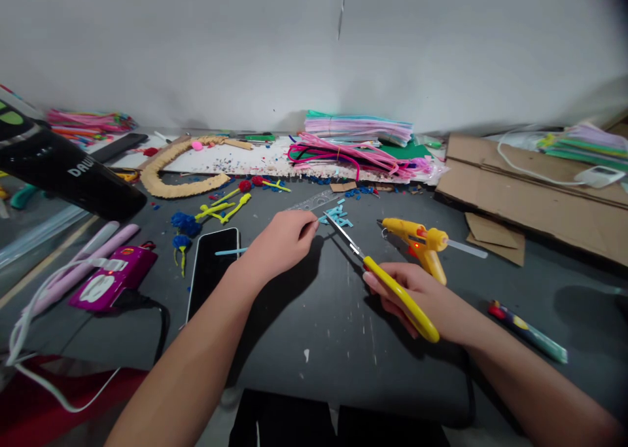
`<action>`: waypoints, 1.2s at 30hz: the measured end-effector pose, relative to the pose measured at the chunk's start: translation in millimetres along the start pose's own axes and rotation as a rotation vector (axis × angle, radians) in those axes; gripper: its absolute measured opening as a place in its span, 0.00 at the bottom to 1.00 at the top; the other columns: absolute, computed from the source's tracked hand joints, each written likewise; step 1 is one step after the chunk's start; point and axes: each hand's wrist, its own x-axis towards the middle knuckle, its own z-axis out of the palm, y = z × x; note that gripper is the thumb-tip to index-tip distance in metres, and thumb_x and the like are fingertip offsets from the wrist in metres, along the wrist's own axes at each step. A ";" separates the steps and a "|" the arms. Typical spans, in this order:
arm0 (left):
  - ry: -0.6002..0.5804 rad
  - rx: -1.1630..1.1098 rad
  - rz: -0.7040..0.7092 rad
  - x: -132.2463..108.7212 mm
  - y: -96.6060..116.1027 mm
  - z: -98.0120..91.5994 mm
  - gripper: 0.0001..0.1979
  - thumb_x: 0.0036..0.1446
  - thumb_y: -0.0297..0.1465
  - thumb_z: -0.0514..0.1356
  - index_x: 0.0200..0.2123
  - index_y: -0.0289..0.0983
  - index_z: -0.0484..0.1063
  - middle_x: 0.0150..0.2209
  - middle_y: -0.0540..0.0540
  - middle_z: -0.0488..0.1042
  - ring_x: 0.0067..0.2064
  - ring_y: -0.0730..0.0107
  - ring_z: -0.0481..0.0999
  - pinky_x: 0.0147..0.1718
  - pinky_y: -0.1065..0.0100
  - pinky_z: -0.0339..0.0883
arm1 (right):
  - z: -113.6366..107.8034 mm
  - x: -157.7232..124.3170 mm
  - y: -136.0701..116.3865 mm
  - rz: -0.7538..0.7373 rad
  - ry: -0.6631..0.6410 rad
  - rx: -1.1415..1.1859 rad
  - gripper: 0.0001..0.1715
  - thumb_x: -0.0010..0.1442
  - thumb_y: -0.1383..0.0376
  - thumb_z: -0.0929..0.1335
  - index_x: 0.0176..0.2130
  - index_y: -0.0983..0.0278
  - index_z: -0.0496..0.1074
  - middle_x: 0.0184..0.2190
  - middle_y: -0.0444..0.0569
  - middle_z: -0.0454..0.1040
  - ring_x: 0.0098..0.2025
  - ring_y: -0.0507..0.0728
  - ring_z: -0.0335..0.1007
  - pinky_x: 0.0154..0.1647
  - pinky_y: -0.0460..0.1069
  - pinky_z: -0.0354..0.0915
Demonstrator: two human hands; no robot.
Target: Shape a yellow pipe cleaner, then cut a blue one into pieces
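Observation:
My right hand (402, 290) grips a pair of scissors (400, 293) by its yellow handles, the metal blades pointing up and left. My left hand (284, 237) is closed in a pinch on a light blue pipe cleaner (230, 252). One end of it sticks out to the left over a phone (212, 260); the other shows at my fingertips, close to the scissor tips. Right behind the blades lies a small heap of short light blue cut pieces (341, 219). A clear plastic ruler (310, 202) lies partly behind my left hand.
A yellow glue gun (417, 232) lies beside my right hand, its red light on. Cardboard sheets (534, 185) cover the back right. Pink pipe cleaners (363, 156) lie at the back. A purple power adapter (115, 278) and a black tumbler (69, 165) are at left.

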 end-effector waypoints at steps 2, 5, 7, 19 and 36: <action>-0.011 0.013 -0.012 0.2 -1.0 -0.1 0.14 0.64 0.32 0.50 0.29 0.36 0.70 0.28 0.47 0.73 0.29 0.70 0.65 0.30 0.68 0.54 | 0.4 1.7 -0.8 0.003 0.006 -0.023 0.28 0.59 0.42 0.67 0.27 0.62 0.59 0.18 0.37 0.59 0.17 0.46 0.50 0.16 0.43 0.48; -0.040 0.038 -0.037 0.1 -4.5 -0.8 0.15 0.64 0.33 0.50 0.30 0.36 0.72 0.29 0.45 0.75 0.30 0.68 0.67 0.30 0.68 0.54 | 0.1 4.9 -3.1 0.015 -0.007 -0.058 0.28 0.58 0.43 0.69 0.27 0.62 0.58 0.17 0.37 0.58 0.17 0.45 0.49 0.15 0.43 0.47; -0.055 0.048 -0.055 -0.1 -7.3 -1.5 0.14 0.64 0.33 0.50 0.31 0.36 0.73 0.30 0.45 0.76 0.30 0.67 0.69 0.30 0.68 0.55 | -0.6 6.5 -6.1 0.032 -0.027 -0.073 0.28 0.58 0.44 0.69 0.26 0.62 0.57 0.17 0.37 0.58 0.16 0.45 0.50 0.15 0.42 0.48; -0.073 0.052 -0.085 -0.6 -13.3 -1.3 0.16 0.65 0.37 0.50 0.33 0.37 0.74 0.31 0.44 0.77 0.31 0.66 0.71 0.30 0.67 0.55 | 0.4 7.7 -9.1 0.109 0.021 -0.061 0.26 0.58 0.44 0.67 0.28 0.61 0.58 0.15 0.35 0.58 0.11 0.46 0.53 0.09 0.43 0.59; 0.063 -0.003 -0.033 -1.1 2.2 -3.7 0.15 0.66 0.34 0.49 0.30 0.36 0.69 0.28 0.47 0.71 0.31 0.69 0.66 0.31 0.68 0.54 | -3.5 -4.5 -6.1 0.044 -0.090 0.095 0.28 0.62 0.40 0.62 0.35 0.62 0.63 0.18 0.36 0.60 0.14 0.46 0.54 0.13 0.42 0.57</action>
